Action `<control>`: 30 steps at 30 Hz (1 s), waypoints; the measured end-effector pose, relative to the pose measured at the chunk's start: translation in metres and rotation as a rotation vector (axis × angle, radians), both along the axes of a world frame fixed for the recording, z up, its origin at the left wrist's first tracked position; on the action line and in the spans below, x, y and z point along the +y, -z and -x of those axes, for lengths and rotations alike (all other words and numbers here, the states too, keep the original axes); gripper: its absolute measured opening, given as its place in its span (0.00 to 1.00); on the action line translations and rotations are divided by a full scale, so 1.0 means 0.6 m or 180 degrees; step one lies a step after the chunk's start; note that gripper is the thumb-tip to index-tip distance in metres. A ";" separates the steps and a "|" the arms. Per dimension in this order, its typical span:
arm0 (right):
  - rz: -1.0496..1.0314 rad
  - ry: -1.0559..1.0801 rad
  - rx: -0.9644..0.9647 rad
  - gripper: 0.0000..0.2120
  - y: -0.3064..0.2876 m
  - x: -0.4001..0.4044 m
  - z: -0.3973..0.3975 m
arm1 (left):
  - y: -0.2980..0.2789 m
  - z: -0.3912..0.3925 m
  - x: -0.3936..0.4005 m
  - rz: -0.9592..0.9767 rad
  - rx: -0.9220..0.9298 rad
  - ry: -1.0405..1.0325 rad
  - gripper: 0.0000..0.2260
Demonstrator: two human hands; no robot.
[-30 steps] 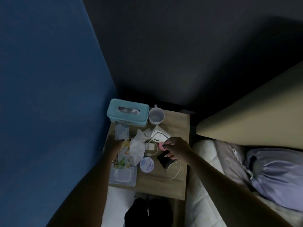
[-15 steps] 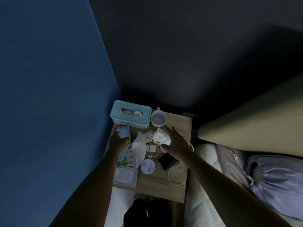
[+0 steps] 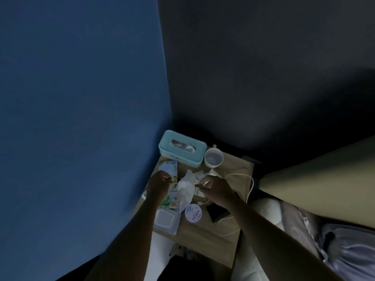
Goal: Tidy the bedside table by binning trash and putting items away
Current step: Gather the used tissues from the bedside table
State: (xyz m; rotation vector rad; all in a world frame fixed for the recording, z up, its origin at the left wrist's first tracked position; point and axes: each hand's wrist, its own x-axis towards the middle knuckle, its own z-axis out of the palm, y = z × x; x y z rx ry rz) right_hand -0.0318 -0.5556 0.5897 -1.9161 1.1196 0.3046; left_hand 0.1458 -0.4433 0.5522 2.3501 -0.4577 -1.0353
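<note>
- The left hand (image 3: 158, 184) has its fingers curled in a grip on a small printed packet (image 3: 169, 169) at the far left of the worktop (image 3: 229, 173).
- The right hand (image 3: 216, 189) is curled over small white bits beside a crumpled tissue (image 3: 185, 189); whether its grip holds any of them cannot be told.
- The tissue lies between the two hands, over a printed flat pack (image 3: 169, 201).
- Nearer lie a wipes pack (image 3: 165, 219), a round lidded tub (image 3: 193, 212) and a dark flat object (image 3: 216, 211).
- A white cable (image 3: 250, 185) loops along the right side.
- At the far edge stand a teal tissue box (image 3: 182, 150) and, just right of it, a white mug (image 3: 213, 157).
- A bed (image 3: 304, 220) lies to the right.
</note>
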 end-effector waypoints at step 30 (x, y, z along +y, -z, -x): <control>0.0299 -0.0185 -0.0914 0.09 0.216 0.039 -0.064 | 0.113 0.126 0.070 0.0489 -0.1131 -0.0045 0.13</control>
